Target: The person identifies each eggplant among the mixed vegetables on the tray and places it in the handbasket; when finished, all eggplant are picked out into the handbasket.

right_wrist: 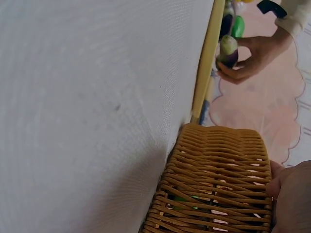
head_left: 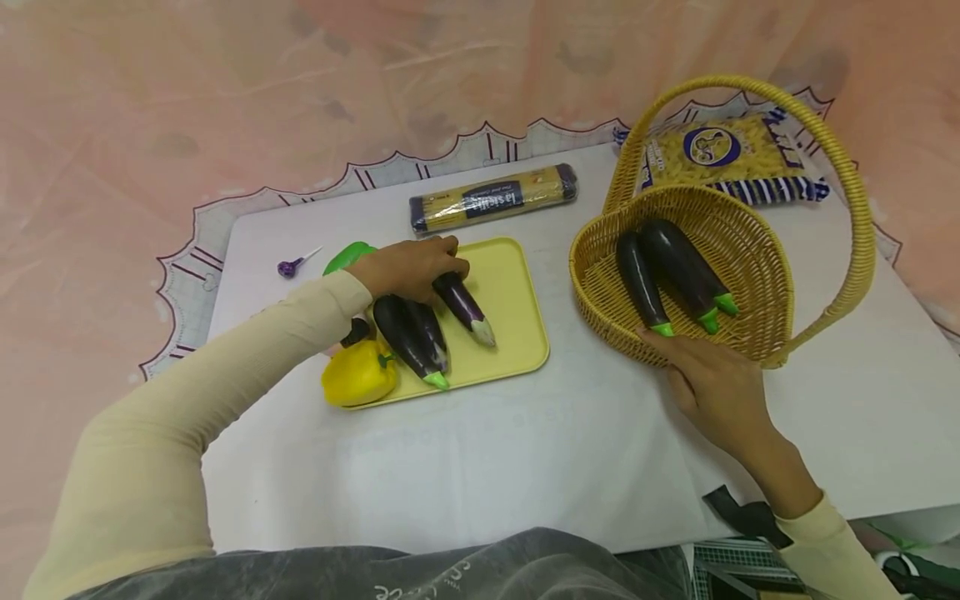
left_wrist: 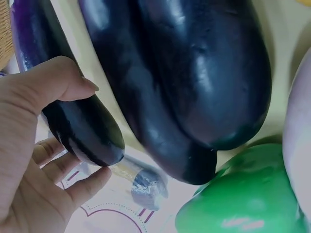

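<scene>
My left hand (head_left: pixel 411 268) grips a slim dark eggplant (head_left: pixel 465 310) with a pale stem end, over the yellow tray (head_left: pixel 519 317). In the left wrist view the thumb lies across this eggplant (left_wrist: pixel 90 128) and the fingers curl beneath it. Right beside it, two more eggplants (head_left: pixel 405 337) lie side by side on the tray. My right hand (head_left: pixel 716 392) holds the near rim of the wicker basket (head_left: pixel 588 312), seen from its side wall (right_wrist: pixel 218 167) in the right wrist view. Inside the basket rest several dark eggplants (head_left: pixel 678 262) with green stems.
A yellow bell pepper (head_left: pixel 358 373) sits at the tray's left corner, and a green pepper (head_left: pixel 348 257) is partly behind the left hand. Behind the tray lies a spaghetti packet (head_left: pixel 495 198). A pasta bag (head_left: pixel 720 154) lies behind the basket's tall handle (head_left: pixel 862 225). A lollipop (head_left: pixel 288 268) is far left.
</scene>
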The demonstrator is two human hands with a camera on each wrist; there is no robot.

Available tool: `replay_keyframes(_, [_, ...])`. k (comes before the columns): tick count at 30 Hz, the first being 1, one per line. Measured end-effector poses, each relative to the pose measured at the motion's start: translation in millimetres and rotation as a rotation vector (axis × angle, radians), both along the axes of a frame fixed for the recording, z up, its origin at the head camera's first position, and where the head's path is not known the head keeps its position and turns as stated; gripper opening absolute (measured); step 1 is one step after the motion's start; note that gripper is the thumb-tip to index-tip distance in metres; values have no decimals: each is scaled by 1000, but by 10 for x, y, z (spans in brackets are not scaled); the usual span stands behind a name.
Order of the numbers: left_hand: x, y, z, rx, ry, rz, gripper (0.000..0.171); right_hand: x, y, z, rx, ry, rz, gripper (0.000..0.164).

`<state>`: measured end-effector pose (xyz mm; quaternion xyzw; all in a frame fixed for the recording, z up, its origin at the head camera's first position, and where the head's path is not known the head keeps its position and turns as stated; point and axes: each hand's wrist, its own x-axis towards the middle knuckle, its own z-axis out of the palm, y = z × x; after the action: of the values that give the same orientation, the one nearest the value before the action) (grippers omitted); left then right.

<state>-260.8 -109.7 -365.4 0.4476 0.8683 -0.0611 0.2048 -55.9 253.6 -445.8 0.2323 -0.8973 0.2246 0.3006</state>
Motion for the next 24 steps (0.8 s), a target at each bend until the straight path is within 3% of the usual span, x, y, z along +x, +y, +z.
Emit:
replay_keyframes(10, [-39, 55, 115, 21, -3, 32, 47, 6, -1, 3, 2, -11, -5, 47])
replay_keyframes(24, [-86, 171, 239, 82, -4, 17, 46, 8, -11, 7, 1, -8, -8, 47])
